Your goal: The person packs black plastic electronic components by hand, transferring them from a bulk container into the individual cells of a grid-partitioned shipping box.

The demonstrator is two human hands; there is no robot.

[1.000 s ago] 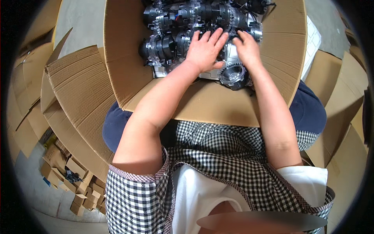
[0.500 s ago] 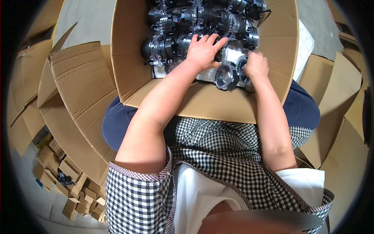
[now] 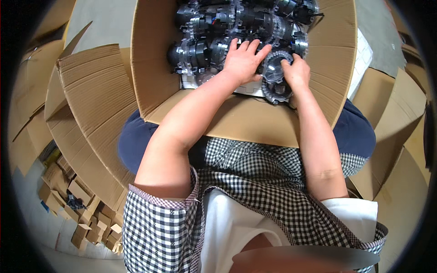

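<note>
Inside the cardboard box (image 3: 241, 114) lie several rows of round black lens units (image 3: 195, 53) with clear plastic rims. My left hand (image 3: 244, 61) rests on the front row, fingers spread and stretched forward, gripping nothing. At the box's right side, my right hand (image 3: 298, 72) pinches the edge of a clear-faced lens unit (image 3: 274, 68) between thumb and fingers. That unit faces up and overlaps another black lens unit (image 3: 276, 92) just below it, near the front wall. My left hand covers part of the units beneath it.
The box stands between my legs, its tall right wall (image 3: 334, 54) close to my right hand. White patterned sheet (image 3: 250, 88) shows under the units. Large cardboard flaps (image 3: 98, 91) lean at the left. Small cartons (image 3: 100, 227) lie on the floor at lower left.
My right hand has moved slightly up and left, bringing the clear-faced lens unit above the other one near the front wall. My left hand stays spread on the front row.
</note>
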